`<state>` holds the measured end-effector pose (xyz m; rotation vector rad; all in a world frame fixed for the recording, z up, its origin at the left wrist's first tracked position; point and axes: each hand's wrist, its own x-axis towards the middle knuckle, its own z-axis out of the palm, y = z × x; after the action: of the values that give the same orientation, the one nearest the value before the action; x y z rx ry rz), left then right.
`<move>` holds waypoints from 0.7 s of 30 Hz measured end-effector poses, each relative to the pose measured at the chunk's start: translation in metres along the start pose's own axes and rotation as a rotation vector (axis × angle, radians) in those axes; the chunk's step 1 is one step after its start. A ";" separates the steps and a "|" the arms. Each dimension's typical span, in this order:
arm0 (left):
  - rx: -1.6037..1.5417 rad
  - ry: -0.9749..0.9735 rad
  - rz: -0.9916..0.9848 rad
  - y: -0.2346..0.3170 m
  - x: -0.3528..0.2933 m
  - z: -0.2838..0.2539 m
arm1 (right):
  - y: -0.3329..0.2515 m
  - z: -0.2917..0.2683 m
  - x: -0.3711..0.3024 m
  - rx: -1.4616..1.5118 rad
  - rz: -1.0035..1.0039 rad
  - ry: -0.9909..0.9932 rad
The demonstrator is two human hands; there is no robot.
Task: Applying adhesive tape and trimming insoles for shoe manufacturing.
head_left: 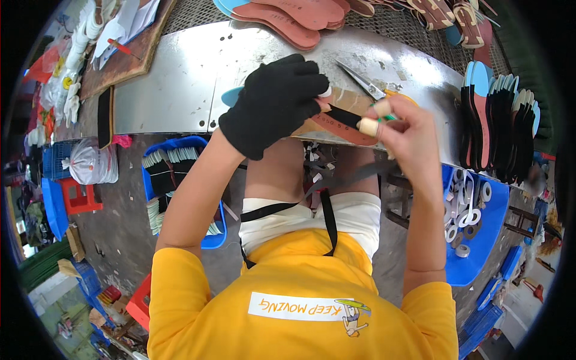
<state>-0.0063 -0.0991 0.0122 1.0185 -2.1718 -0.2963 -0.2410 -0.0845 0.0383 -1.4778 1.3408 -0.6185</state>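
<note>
Near the front edge of the metal table, my left hand in a black glove is closed over a reddish-brown insole. The insole's light blue end shows beyond the glove. A short black strip lies along the insole and runs between my hands. My right hand, with pale covers on thumb and forefinger, pinches the strip's right end. Behind it, scissors with orange handles lie with blades apart. A small green item by my right fingers is too hidden to name.
Reddish insoles are piled at the back on a mesh surface. Many black-covered insoles stand in a row at right. A blue bin of tape rolls sits lower right; a blue crate of bundled pieces is lower left, beyond it a red stool.
</note>
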 end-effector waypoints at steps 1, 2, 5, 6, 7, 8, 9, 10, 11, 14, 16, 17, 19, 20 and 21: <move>0.001 -0.004 0.000 -0.002 0.000 0.001 | 0.019 0.006 -0.003 -0.054 -0.213 0.082; 0.014 -0.018 0.003 -0.003 -0.001 0.002 | 0.031 0.011 -0.006 -0.110 -0.422 0.166; 0.062 -0.049 0.011 -0.005 -0.004 0.002 | 0.047 0.020 -0.009 -0.210 -0.590 0.302; 0.101 -0.063 0.015 -0.005 -0.004 0.002 | 0.045 0.019 -0.009 -0.265 -0.591 0.341; 0.101 -0.066 0.017 -0.001 -0.005 0.002 | 0.045 0.019 -0.008 -0.263 -0.589 0.344; 0.158 -0.079 0.068 0.003 -0.005 0.002 | 0.045 0.017 -0.007 -0.263 -0.620 0.328; 0.215 -0.091 0.119 0.007 -0.004 0.003 | 0.045 0.016 -0.005 -0.264 -0.653 0.311; 0.218 -0.090 0.122 0.008 -0.004 0.006 | 0.047 0.016 -0.004 -0.264 -0.657 0.314; 0.223 -0.054 0.119 0.009 -0.004 0.011 | 0.051 0.017 -0.003 -0.248 -0.625 0.297; 0.285 -0.038 0.121 0.019 0.001 0.011 | 0.044 0.015 -0.004 -0.259 -0.581 0.243; 0.344 -0.057 0.122 0.028 0.005 0.009 | 0.027 0.017 -0.010 -0.310 -0.558 0.145; 0.382 -0.174 0.122 0.033 0.003 0.008 | 0.017 0.017 -0.012 -0.305 -0.567 0.136; 0.429 -0.291 0.107 0.039 -0.004 -0.001 | 0.002 0.017 -0.016 -0.244 -0.626 0.066; 0.335 -0.365 0.091 0.037 -0.009 -0.010 | -0.008 0.012 -0.018 -0.204 -0.432 0.021; 0.239 -0.439 0.081 0.036 -0.011 -0.021 | 0.000 -0.005 -0.008 -0.282 -0.282 -0.120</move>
<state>-0.0085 -0.0653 0.0389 1.0665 -2.6894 -0.2427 -0.2471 -0.0791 0.0420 -1.9242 1.1708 -0.5221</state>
